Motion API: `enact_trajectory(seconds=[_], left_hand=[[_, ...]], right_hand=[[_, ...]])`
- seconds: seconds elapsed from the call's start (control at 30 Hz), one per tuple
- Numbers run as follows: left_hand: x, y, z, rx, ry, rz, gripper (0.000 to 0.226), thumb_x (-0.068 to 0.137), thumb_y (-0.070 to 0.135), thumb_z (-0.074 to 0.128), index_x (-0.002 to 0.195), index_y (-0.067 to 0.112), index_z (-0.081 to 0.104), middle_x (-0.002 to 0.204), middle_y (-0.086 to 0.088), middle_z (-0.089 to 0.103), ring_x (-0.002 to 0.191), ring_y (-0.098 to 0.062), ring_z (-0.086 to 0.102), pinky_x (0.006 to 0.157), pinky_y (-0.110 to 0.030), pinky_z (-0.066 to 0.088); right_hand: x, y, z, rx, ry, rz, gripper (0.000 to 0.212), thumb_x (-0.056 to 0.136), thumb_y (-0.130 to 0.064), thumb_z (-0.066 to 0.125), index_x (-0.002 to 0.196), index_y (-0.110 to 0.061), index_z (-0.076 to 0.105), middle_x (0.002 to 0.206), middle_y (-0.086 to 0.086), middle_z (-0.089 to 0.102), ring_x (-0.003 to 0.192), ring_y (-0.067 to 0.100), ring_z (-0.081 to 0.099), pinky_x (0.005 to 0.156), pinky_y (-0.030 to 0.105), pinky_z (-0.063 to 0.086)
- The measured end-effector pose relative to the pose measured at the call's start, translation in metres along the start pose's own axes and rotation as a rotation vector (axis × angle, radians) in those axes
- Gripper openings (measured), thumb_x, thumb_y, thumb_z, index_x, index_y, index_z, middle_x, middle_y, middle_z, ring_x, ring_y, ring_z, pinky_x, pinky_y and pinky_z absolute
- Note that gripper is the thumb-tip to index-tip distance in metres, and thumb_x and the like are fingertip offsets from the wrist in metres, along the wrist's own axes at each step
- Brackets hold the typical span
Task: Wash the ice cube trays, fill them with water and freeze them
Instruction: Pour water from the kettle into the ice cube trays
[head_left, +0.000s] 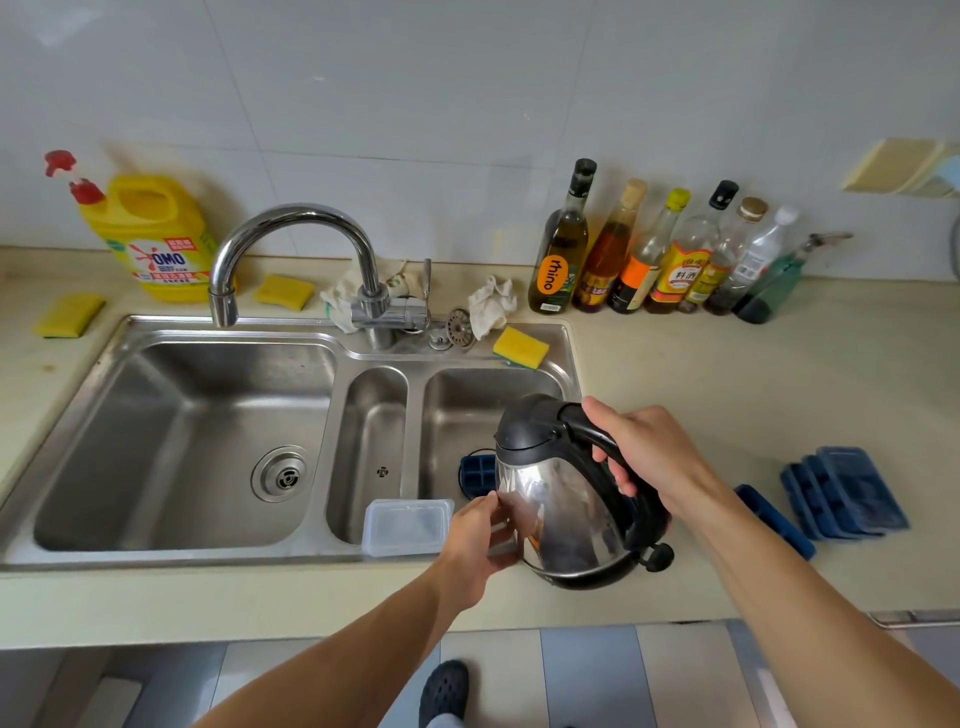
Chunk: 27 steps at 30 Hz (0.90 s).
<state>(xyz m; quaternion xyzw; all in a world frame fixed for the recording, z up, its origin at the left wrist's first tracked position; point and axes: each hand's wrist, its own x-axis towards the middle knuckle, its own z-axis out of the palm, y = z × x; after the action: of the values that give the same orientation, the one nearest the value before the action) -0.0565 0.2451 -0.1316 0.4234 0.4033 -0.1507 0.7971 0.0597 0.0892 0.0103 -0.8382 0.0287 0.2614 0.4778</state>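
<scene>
A steel electric kettle (561, 499) with a black lid and handle hangs tilted over the right basin of the sink (332, 358). My right hand (644, 447) grips its black handle. My left hand (475, 540) touches the kettle's steel side with its fingers. Under the kettle's spout, a dark blue ice cube tray (478, 474) lies in the right basin, mostly hidden by the kettle. On the counter to the right sit a stack of blue ice cube trays (847, 491) and a single blue tray (774, 519).
A clear plastic box (405, 526) rests on the sink's front edge. The faucet (291, 223) points over the left basin. Yellow sponges (521, 347), cloths, a yellow detergent jug (150, 239) and a row of bottles (649, 254) line the back wall.
</scene>
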Motion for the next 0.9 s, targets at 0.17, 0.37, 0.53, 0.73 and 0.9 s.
enact_trajectory(seconds=[0.17,0.37,0.53,0.73,0.9], left_hand=[[-0.002,-0.001,-0.002,0.014,-0.025,0.004,0.040,0.109,0.033,0.039,0.110,0.007,0.069,0.107,-0.014,0.076,0.100,-0.030,0.070,0.093,-0.048,0.056],[-0.002,-0.001,-0.002,0.029,-0.038,0.006,0.043,0.109,0.033,0.036,0.095,0.012,0.071,0.099,-0.012,0.076,0.095,-0.028,0.070,0.095,-0.049,0.055],[-0.002,-0.001,-0.004,0.023,-0.023,-0.003,0.041,0.109,0.033,0.039,0.112,0.007,0.070,0.106,-0.013,0.076,0.103,-0.031,0.070,0.089,-0.045,0.059],[-0.005,0.000,-0.002,0.032,-0.023,0.004,0.042,0.109,0.032,0.038,0.107,0.008,0.072,0.103,-0.011,0.077,0.104,-0.032,0.070,0.088,-0.045,0.058],[-0.007,0.002,0.000,0.033,-0.019,0.007,0.042,0.110,0.032,0.038,0.097,0.011,0.073,0.094,-0.009,0.078,0.103,-0.032,0.069,0.089,-0.046,0.058]], right_hand=[[0.002,-0.002,0.001,-0.025,-0.005,0.015,0.060,0.089,-0.061,0.062,0.058,-0.010,0.067,0.049,0.009,0.052,0.040,0.021,0.044,0.045,0.026,0.041],[0.005,-0.007,0.001,-0.060,-0.006,0.011,0.060,0.089,-0.061,0.063,0.062,-0.007,0.068,0.048,0.009,0.052,0.038,0.021,0.045,0.041,0.022,0.041],[0.005,-0.008,0.002,-0.069,-0.011,0.015,0.060,0.087,-0.063,0.063,0.060,-0.010,0.068,0.047,0.008,0.053,0.039,0.020,0.046,0.042,0.021,0.042],[0.007,-0.011,0.003,-0.074,-0.007,0.026,0.060,0.088,-0.062,0.063,0.062,-0.008,0.068,0.047,0.008,0.052,0.038,0.021,0.045,0.041,0.022,0.041],[0.006,-0.011,0.003,-0.077,-0.010,0.028,0.060,0.088,-0.062,0.063,0.062,-0.008,0.068,0.048,0.008,0.053,0.038,0.020,0.046,0.041,0.023,0.043]])
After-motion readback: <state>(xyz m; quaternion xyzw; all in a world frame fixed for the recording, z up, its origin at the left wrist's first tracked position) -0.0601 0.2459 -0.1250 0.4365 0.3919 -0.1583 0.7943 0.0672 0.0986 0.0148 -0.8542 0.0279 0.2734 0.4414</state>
